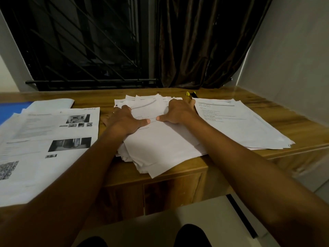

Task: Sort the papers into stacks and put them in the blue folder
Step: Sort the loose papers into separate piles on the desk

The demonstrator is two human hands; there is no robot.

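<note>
A loose, untidy middle stack of white papers [160, 145] lies on the wooden desk [277, 111] and hangs over its front edge. My left hand [124, 120] rests flat on the stack's left side, fingers spread. My right hand [178, 111] rests on its upper right part, thumb pointing left. A left stack [48, 139] with printed photos and a QR code lies at the left. A right stack [236, 122] of text pages lies at the right. The blue folder [10, 107] shows only as a blue patch under the left papers.
A yellow and black pen [191, 94] lies behind the middle stack. A barred window [80, 41] and a dark curtain [204, 41] stand behind the desk. A wall [293, 59] closes the right side. A white surface [195, 220] sits below the desk front.
</note>
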